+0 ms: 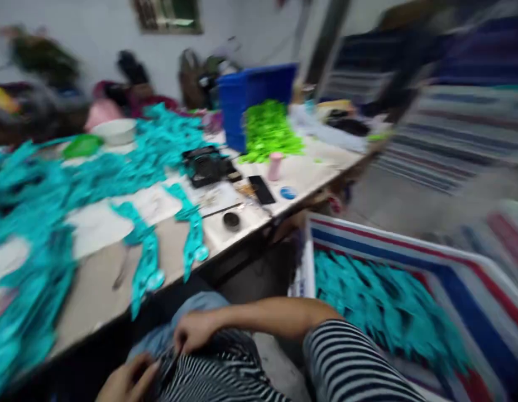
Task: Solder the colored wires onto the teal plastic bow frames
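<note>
My right hand (196, 332) is curled closed over my lap, its fingers pinching the hem of my black-and-white striped shirt (212, 368). At the lower edge my left hand (127, 379) has its thumb and fingers drawn together at the same shirt's edge; blur hides the exact grip. Neither hand touches anything on the table (100, 285). Near its front edge lie two long, jointed teal pieces, a left one (145, 254) and a right one (192, 229), each with a pale round disc at the near end. Their kind is not clear.
Teal pieces heap across the table's left (45, 201). A blue crate (234, 111) spills lime-green pieces (271, 131). A phone (262, 190), pink cylinder (274, 166) and small dark round container (231, 221) lie nearer. At right, a striped-lined bin (455, 279) holds teal pieces.
</note>
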`<state>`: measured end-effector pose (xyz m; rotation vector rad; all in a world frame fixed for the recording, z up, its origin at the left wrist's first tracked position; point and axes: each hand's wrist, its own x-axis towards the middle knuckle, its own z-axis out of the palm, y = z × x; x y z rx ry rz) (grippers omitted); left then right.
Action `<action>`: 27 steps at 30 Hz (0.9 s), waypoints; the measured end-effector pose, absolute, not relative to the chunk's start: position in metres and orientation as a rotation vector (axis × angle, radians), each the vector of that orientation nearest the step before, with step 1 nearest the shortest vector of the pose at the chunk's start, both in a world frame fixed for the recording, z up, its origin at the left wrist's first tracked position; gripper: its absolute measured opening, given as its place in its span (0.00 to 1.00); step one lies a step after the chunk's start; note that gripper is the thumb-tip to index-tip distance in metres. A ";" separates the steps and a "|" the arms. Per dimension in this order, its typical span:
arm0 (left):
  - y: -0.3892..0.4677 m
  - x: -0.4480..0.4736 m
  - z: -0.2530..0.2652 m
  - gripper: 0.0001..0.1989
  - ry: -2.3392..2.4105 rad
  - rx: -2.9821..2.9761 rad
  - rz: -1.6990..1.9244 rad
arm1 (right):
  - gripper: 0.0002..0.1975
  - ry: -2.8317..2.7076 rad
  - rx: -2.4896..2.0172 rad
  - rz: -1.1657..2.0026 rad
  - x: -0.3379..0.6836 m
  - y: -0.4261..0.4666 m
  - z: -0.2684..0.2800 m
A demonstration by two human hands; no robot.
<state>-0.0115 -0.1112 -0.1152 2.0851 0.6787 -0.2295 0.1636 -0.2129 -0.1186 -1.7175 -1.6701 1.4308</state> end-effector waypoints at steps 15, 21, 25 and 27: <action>-0.166 -0.071 -0.118 0.06 1.302 2.232 -0.403 | 0.11 -1.848 -1.724 1.327 0.159 -0.239 -0.129; -0.172 -0.126 -0.130 0.08 1.416 1.962 -0.335 | 0.06 -1.784 -1.787 1.377 0.182 -0.285 -0.135; -0.188 -0.143 -0.141 0.09 1.422 1.966 -0.209 | 0.06 -1.776 -1.704 1.461 0.192 -0.272 -0.135; -0.197 -0.145 -0.148 0.10 1.445 2.071 -0.108 | 0.10 -1.811 -1.635 1.362 0.183 -0.248 -0.131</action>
